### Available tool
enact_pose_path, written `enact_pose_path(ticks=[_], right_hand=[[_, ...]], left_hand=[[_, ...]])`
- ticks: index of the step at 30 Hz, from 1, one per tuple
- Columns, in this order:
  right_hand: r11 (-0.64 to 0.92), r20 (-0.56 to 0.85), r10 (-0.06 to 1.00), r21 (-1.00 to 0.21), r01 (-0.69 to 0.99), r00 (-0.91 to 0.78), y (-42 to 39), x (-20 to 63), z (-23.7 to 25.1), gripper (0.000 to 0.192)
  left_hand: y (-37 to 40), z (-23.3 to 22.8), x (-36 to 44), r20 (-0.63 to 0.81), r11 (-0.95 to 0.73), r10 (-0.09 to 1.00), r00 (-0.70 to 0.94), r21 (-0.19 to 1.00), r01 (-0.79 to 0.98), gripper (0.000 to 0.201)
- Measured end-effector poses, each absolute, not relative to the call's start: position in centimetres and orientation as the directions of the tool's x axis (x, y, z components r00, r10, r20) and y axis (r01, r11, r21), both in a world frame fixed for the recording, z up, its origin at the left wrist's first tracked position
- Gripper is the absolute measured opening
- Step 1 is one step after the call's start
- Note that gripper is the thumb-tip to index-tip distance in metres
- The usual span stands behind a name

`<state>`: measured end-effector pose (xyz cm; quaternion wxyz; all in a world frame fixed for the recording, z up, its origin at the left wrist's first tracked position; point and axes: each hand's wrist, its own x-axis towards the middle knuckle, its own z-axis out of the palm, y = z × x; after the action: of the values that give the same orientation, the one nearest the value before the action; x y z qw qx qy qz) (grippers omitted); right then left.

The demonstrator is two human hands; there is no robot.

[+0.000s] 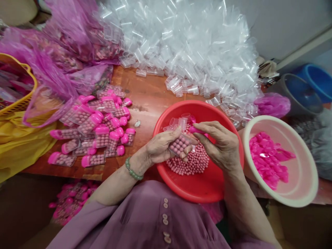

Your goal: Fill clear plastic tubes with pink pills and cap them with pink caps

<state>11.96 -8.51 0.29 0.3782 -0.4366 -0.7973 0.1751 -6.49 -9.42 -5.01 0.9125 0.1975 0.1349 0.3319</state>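
Observation:
My left hand is closed round a small clear plastic container filled with pink balls, tilted over a red basin. Just right of it, my right hand pinches a bright pink cap close to the container's end; whether the two touch I cannot tell. Beneath both hands, loose pink balls lie in the basin. Several unfilled clear containers rest at the basin's far side, partly hidden by my fingers.
Capped, filled containers are piled on the wooden table at left. A heap of clear containers covers the back. On the right stands a cream basin with pink caps. Pink plastic bags and a yellow basket sit far left.

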Motion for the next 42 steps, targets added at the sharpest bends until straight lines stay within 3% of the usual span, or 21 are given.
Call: enact_pose_path(ticks=[3, 7, 10, 14, 17, 19, 23, 25, 31, 35, 42], right_hand=[[0.44, 0.393, 0.896, -0.72, 0.537, -0.207, -8.8, 11.6, 0.3, 0.021], [0.179, 0.173, 0.984, -0.932, 0.314, -0.048, -9.5, 10.1, -0.1, 0.021], [0.092, 0.088, 0.996, -0.97, 0.225, -0.027, -9.8, 9.1, -0.5, 0.018], [0.109, 0.107, 0.994, -0.96, 0.259, -0.019, -9.9, 8.5, -1.0, 0.015], [0.221, 0.229, 0.973, -0.887, 0.404, -0.029, -10.0, 8.6, -1.3, 0.013], [0.355, 0.339, 0.932, -0.778, 0.519, -0.128, -10.0, 8.9, -1.5, 0.019], [0.643, 0.435, 0.763, -0.437, 0.629, -0.478, -9.9, 9.5, -2.0, 0.071], [0.694, 0.442, 0.712, -0.319, 0.646, -0.546, -9.9, 9.5, -2.2, 0.086], [0.691, 0.458, 0.678, -0.129, 0.711, -0.576, -9.9, 9.0, -2.0, 0.08], [0.702, 0.427, 0.665, -0.08, 0.708, -0.612, -9.8, 9.1, -2.0, 0.082], [0.724, 0.555, 0.61, -0.101, 0.683, -0.565, -9.5, 8.9, -2.8, 0.078]], left_hand=[[-9.4, -5.0, -6.4, -0.147, 0.704, 0.662, 0.735, 0.457, -0.543, 0.046], [-9.4, -5.0, -6.2, -0.203, 0.67, 0.712, 0.673, 0.484, -0.563, 0.044], [-9.5, -5.0, -6.1, -0.225, 0.647, 0.735, 0.64, 0.516, -0.561, 0.044], [-9.5, -4.9, -6.0, -0.257, 0.643, 0.745, 0.615, 0.52, -0.562, 0.045], [-9.5, -4.8, -5.9, -0.269, 0.644, 0.754, 0.599, 0.484, -0.593, 0.042], [-9.5, -4.7, -5.9, -0.285, 0.642, 0.76, 0.584, 0.464, -0.611, 0.04], [-9.6, -4.4, -5.9, -0.311, 0.645, 0.762, 0.567, 0.433, -0.629, 0.044], [-9.6, -4.4, -5.9, -0.313, 0.65, 0.758, 0.572, 0.433, -0.625, 0.047], [-9.5, -4.6, -6.0, -0.297, 0.628, 0.775, 0.558, 0.467, -0.623, 0.053], [-9.6, -4.5, -6.1, -0.31, 0.65, 0.755, 0.578, 0.471, -0.597, 0.058], [-9.9, -4.8, -5.8, -0.251, 0.605, 0.781, 0.572, 0.53, -0.594, 0.058]])
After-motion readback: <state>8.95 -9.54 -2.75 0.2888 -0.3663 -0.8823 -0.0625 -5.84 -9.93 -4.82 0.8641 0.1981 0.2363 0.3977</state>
